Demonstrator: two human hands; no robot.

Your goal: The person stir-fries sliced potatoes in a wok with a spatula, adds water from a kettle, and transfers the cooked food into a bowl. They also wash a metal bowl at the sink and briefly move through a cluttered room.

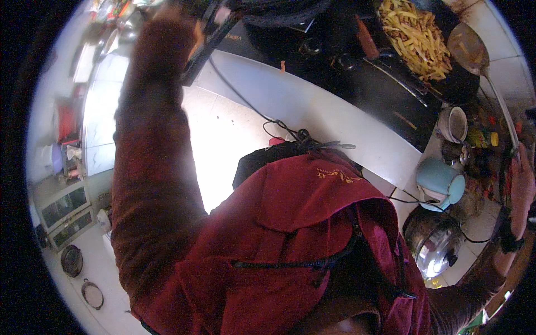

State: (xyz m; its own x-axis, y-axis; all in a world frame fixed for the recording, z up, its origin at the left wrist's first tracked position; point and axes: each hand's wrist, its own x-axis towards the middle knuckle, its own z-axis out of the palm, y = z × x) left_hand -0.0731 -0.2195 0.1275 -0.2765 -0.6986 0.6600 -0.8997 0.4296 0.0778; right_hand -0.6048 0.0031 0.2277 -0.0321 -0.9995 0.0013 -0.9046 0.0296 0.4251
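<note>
My right hand (521, 188), at the right edge, grips the handle of a large metal ladle (469, 48). The ladle's bowl has food residue in it and is beside a dark dish (469, 94) heaped with yellow potato strips (414, 42) and browned bits. My left arm reaches up to the top edge. There my left hand (169, 14) is dark, blurred and partly cut off, close to a black flat-edged object (205, 50); its fingers cannot be made out. A reddish-brown handle (366, 39) lies left of the dish on the black stove (360, 92).
A black pan (284, 14) sits behind the stove knobs (310, 45). Food scraps (282, 65) lie on the stove. To the right stand a white cup (455, 123), a light-blue jug (437, 182) and a shiny lidded pot (437, 247). A black cable (247, 102) hangs over the front panel.
</note>
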